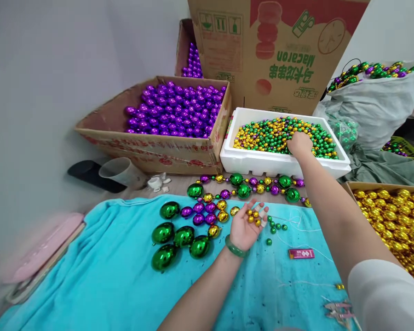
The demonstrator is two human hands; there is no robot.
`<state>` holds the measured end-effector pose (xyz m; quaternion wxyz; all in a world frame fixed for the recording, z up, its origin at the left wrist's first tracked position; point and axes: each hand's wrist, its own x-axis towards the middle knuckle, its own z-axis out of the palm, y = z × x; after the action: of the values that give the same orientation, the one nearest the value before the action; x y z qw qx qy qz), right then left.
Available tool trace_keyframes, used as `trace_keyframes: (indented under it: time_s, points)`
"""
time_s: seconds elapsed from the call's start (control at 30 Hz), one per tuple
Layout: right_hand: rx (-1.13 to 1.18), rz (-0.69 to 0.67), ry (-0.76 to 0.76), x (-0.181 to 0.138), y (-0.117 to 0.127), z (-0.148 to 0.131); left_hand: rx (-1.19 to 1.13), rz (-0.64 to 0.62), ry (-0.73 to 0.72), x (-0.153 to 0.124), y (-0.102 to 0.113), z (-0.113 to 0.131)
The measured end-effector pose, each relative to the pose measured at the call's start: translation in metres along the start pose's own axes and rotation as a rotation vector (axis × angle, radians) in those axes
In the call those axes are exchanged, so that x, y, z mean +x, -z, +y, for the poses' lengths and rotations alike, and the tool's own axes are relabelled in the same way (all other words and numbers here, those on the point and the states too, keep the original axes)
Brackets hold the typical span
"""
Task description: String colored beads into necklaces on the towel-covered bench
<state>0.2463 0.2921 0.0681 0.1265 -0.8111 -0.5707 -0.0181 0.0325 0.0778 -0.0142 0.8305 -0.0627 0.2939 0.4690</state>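
Observation:
Palm up above the blue towel, my left hand (pixel 245 231) cradles several small gold beads (pixel 253 216) with its fingers slightly curled. My right hand (pixel 300 144) reaches into a white foam box (pixel 283 161), its fingers closed down among small green, gold and purple beads (pixel 272 135); what they grip is hidden. Several small green beads (pixel 273 225) lie on the towel just right of my left hand. Left of that hand rest large green balls (pixel 184 236), purple balls (pixel 198 208) and gold balls (pixel 214 231). A strung garland (pixel 243 191) runs along the towel's far edge.
A carton of purple balls (pixel 172 108) stands at the back left, a carton of gold balls (pixel 393 211) at the right. On the blue towel (pixel 124 266) lie a small pink packet (pixel 301 253) and pliers (pixel 338 310). A translucent cup (pixel 122 172) sits by the wall.

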Motion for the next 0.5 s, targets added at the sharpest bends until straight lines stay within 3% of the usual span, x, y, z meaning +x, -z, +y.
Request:
trace_keyframes:
  time_s: [0.13, 0.23, 0.33, 0.43, 0.5]
  points:
    - [0.015, -0.001, 0.011, 0.003, 0.005, 0.005, -0.013, -0.054, -0.038, 0.004, -0.007, 0.008]
    - [0.168, 0.056, 0.087, -0.014, 0.010, 0.008, -0.025, -0.099, -0.076, 0.004, -0.013, 0.013]
    - [0.485, -0.019, 0.349, -0.062, 0.015, 0.009, -0.019, -0.122, -0.104, 0.005, -0.014, 0.017]
    - [0.716, -0.278, 0.667, -0.129, 0.013, 0.007, -0.019, -0.115, -0.091, 0.006, -0.013, 0.017]
    - [0.764, -0.356, 0.776, -0.168, 0.006, 0.007, -0.016, -0.110, -0.079, 0.005, -0.013, 0.014]
